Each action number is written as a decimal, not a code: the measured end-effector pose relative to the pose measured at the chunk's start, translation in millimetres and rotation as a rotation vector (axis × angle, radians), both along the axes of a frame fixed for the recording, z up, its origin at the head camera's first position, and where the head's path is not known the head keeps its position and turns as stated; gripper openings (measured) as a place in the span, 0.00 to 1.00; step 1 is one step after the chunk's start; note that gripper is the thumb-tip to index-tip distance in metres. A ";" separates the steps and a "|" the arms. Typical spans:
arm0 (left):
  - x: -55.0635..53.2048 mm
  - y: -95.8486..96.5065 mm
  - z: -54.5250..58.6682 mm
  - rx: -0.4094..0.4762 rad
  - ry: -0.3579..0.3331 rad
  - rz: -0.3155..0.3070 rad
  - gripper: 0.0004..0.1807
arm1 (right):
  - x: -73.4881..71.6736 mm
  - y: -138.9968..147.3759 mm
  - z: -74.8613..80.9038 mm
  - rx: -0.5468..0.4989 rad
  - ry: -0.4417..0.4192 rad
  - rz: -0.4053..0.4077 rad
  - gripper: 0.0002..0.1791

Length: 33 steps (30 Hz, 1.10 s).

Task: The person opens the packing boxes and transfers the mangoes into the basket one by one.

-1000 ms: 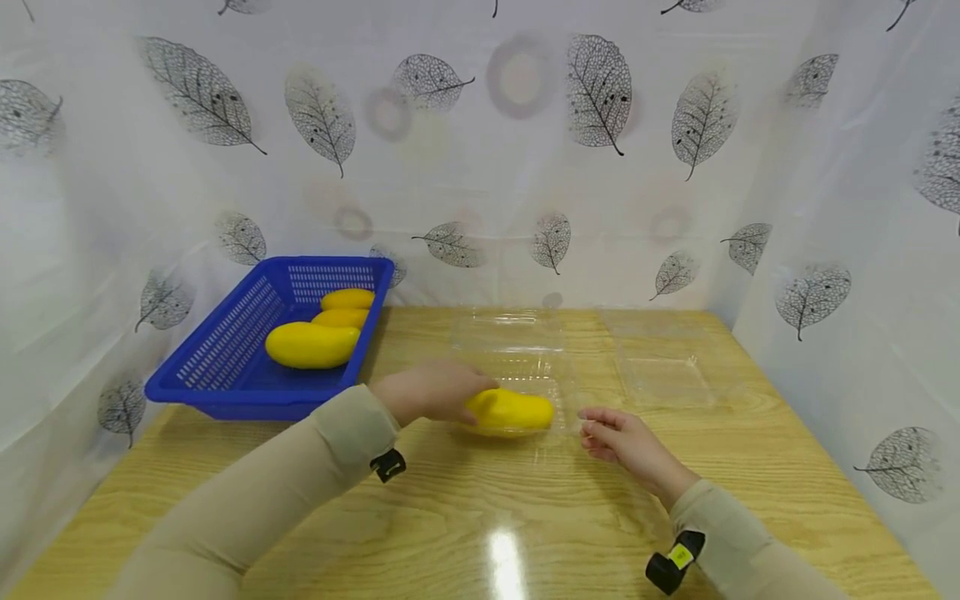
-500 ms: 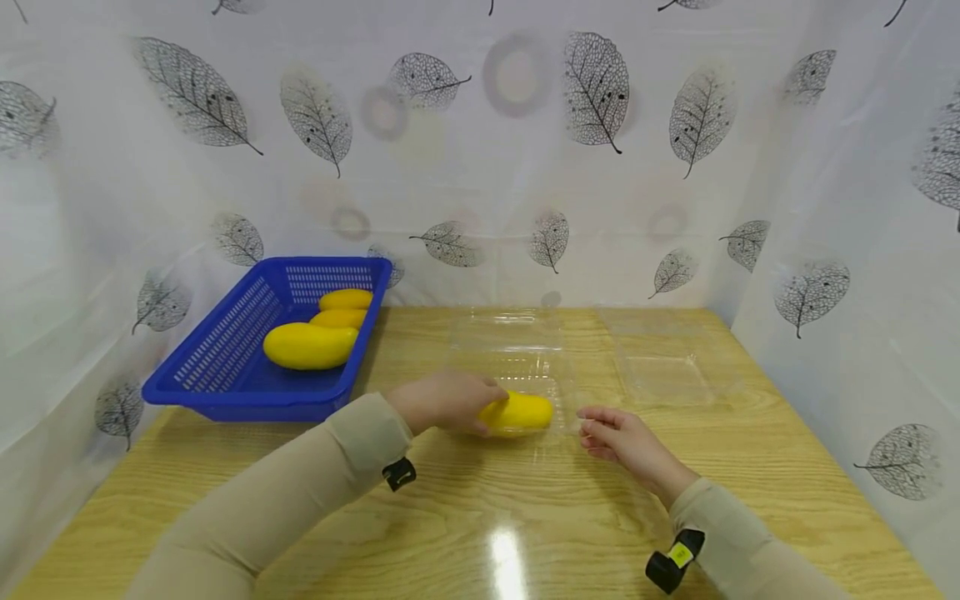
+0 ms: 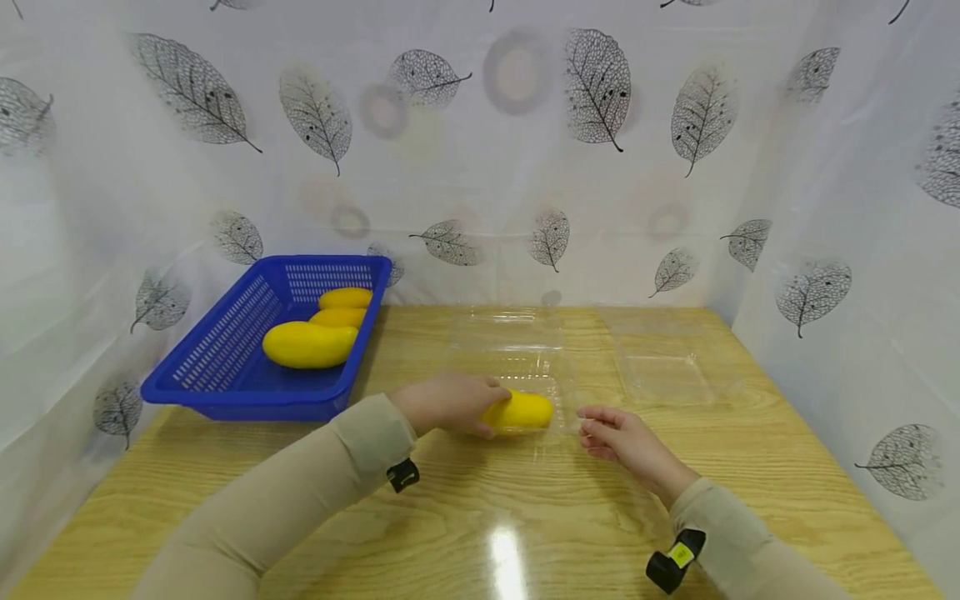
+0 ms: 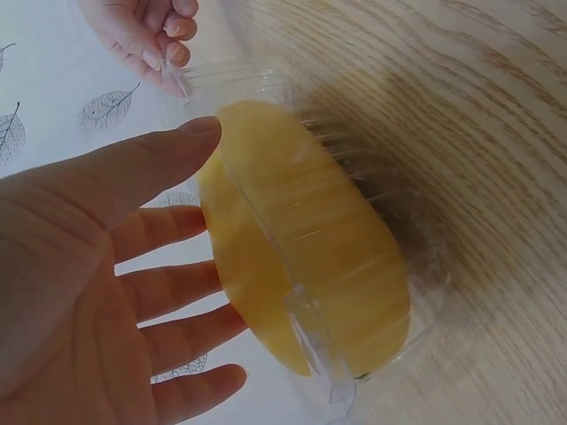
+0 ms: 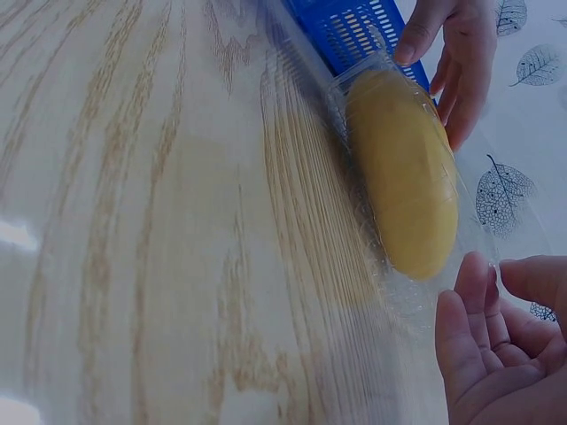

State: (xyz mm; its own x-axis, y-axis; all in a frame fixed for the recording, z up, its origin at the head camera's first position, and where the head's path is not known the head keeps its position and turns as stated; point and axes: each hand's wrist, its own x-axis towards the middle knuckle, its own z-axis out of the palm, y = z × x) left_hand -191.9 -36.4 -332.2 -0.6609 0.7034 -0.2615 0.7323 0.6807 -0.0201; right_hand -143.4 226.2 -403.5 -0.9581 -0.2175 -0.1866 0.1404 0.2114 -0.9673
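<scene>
A yellow mango (image 3: 527, 411) lies lengthwise in the near side of a clear plastic clamshell container (image 3: 558, 387), whose lid is folded back. My left hand (image 3: 455, 403) is at the mango's left end, thumb at its near upper edge. In the left wrist view its fingers (image 4: 168, 292) stretch out fairly straight, tips against the mango's far side. My right hand (image 3: 626, 446) pinches the container's right rim between thumb and forefinger, its other fingers loosely bent. Through the clear wall, the mango (image 5: 403, 177) also shows in the right wrist view.
On the left stands a blue plastic basket (image 3: 247, 393) holding several yellow mangoes (image 3: 311, 345). Another clear container (image 3: 667, 379) lies flat at the right. A leaf-print curtain (image 3: 480, 183) closes off the back and sides of the wooden table (image 3: 420, 533).
My left hand has shifted slightly right along the mango, covering more of its left end. The mango, container and right hand stay in place.
</scene>
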 end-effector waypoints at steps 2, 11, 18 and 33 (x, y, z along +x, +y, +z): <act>-0.1 0.2 0.0 0.004 0.000 0.007 0.31 | 0.1 -0.2 0.7 0.000 0.001 0.002 0.26; -6.6 4.7 -9.7 0.028 0.001 0.062 0.30 | -0.5 0.1 3.5 0.002 -0.004 -0.003 0.25; -14.3 10.8 -23.4 0.023 0.082 0.107 0.34 | -0.1 0.3 4.6 0.004 0.001 -0.001 0.26; -33.4 17.0 -26.3 0.106 0.046 0.156 0.20 | 1.7 -1.7 0.9 -0.015 0.000 -0.002 0.26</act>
